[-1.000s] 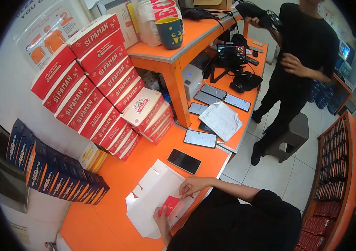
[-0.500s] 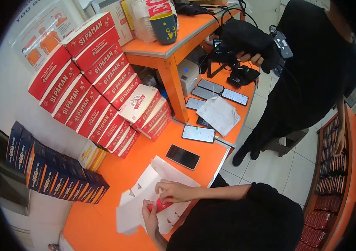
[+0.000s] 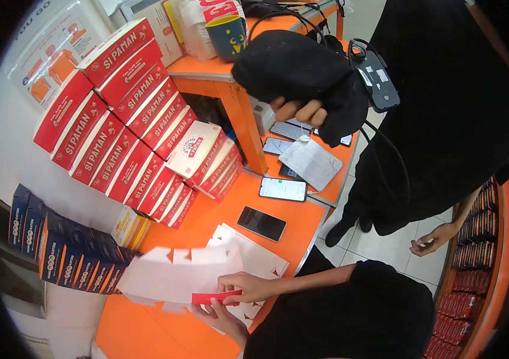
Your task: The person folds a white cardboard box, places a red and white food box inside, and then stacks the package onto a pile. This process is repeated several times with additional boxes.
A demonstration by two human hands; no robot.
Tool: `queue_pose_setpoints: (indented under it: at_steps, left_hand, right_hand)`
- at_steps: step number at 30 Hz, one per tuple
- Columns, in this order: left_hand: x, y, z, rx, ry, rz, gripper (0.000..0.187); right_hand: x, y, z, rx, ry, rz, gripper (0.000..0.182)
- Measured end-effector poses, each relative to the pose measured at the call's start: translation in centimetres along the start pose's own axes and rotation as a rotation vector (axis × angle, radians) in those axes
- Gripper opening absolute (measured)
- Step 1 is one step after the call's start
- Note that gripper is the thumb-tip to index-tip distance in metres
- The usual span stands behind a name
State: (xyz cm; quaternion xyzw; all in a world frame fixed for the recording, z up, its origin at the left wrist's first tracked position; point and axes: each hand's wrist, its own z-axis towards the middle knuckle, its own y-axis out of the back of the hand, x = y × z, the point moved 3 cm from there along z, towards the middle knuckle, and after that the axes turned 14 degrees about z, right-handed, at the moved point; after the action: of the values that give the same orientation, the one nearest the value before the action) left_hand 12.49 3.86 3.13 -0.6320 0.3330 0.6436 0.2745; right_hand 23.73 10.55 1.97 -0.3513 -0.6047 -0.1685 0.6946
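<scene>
An unfolded cardboard box blank [image 3: 176,272], white inside with a red flap [image 3: 209,298], is lifted at a slant and blurred along its far edge. My right hand [image 3: 243,288] pinches the right end of the red flap. Below it, my left hand [image 3: 221,317] grips the lower edge of the same flap, fingers partly hidden. Beneath lies another white box blank [image 3: 260,257] with small cut slots, flat on the orange table [image 3: 141,329]. A dark-screened phone [image 3: 261,223] rests just beyond these sheets.
Stacked red "Si Paman" boxes [image 3: 126,128] and dark blue boxes [image 3: 81,257] line the wall. A lit phone [image 3: 283,189] and a worn pad [image 3: 311,161] lie farther back. A mug [image 3: 227,37] stands on the raised shelf. Another person [image 3: 439,119] stands right, holding a black bundle [image 3: 308,78].
The box blank has been raised off the table and swung left, uncovering the sheet beneath. The other person has brought the black bundle closer and to the left.
</scene>
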Motion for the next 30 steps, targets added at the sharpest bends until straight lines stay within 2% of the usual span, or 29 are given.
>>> queue_pose_setpoints:
  at_steps: [3,6,9,12,15,16,19,22,24,26,29,30]
  left_hand:
    - [0.9,0.8,-0.4,-0.009,0.035,0.036,0.056]
    - [1.0,1.3,-0.5,0.016,-0.049,0.086,0.052]
    - [2.2,2.2,0.3,0.079,-0.192,0.368,0.058]
    - [0.2,1.7,-0.1,0.224,-0.597,0.941,0.062]
    - [-0.7,0.8,-0.7,0.221,-0.750,0.892,0.061]
    - [0.1,0.9,-0.7,0.191,-0.716,0.831,0.063]
    - [0.5,0.7,-0.9,0.157,-0.584,0.612,0.063]
    - [0.6,1.0,-1.2,0.071,-0.541,0.375,0.063]
    - [-0.3,1.0,-1.3,-0.007,-0.537,0.418,0.061]
    - [-0.5,1.0,-0.7,-0.093,-0.563,0.423,0.058]
    - [-2.1,0.4,-0.7,0.000,-0.526,0.328,0.057]
    - [-3.0,0.1,-1.0,0.092,-0.518,0.338,0.057]
  right_hand:
    - [-0.4,0.0,0.5,0.118,0.256,-0.059,0.030]
    - [-0.3,0.0,0.5,0.239,0.340,-0.265,0.038]
    - [0.0,0.2,0.4,0.029,0.448,-0.250,0.048]
    - [0.1,0.6,1.0,-0.144,0.259,0.188,0.048]
    - [0.7,1.9,1.0,-0.281,0.229,0.328,0.043]
    - [0.3,2.4,1.2,-0.337,0.281,0.324,0.038]
    - [1.3,3.7,0.5,-0.251,0.109,0.206,0.046]
    - [-0.3,3.0,0.4,-0.359,0.293,0.097,0.045]
    - [-0.7,1.3,-0.1,-0.420,0.487,0.138,0.047]
    - [-1.6,1.2,0.1,-0.325,0.335,0.336,0.045]
    - [-2.5,0.5,0.6,-0.167,0.107,0.633,0.042]
    - [-2.8,0.1,0.7,-0.108,0.027,0.732,0.042]
